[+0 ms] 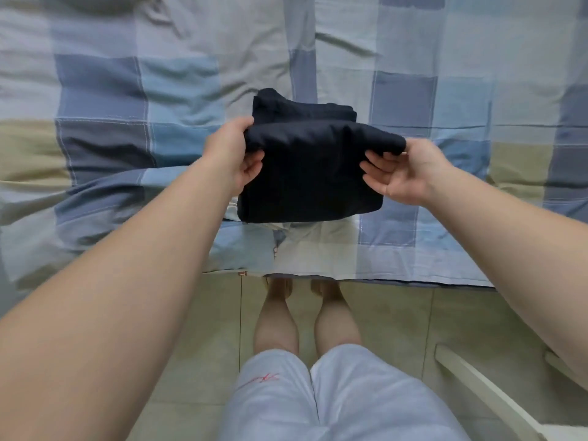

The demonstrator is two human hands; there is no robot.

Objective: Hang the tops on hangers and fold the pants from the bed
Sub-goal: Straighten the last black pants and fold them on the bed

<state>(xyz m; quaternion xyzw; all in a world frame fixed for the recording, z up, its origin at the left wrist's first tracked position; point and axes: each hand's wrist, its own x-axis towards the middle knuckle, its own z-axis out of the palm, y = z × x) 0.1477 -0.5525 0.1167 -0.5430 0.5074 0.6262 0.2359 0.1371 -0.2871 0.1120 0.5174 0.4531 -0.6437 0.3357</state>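
Head view: both hands, left hand [237, 157] and right hand [402, 173], grip folded dark pants [311, 176].

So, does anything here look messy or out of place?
Nothing much. The left hand and right hand grip the folded dark pants evenly. The checked cover is rumpled, and something pale peeks from under the pants near the cover's front edge; I cannot tell what it is.

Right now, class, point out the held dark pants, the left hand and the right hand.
held dark pants [310, 179], head view, front panel.
left hand [234, 157], head view, its middle.
right hand [404, 173], head view, its middle.
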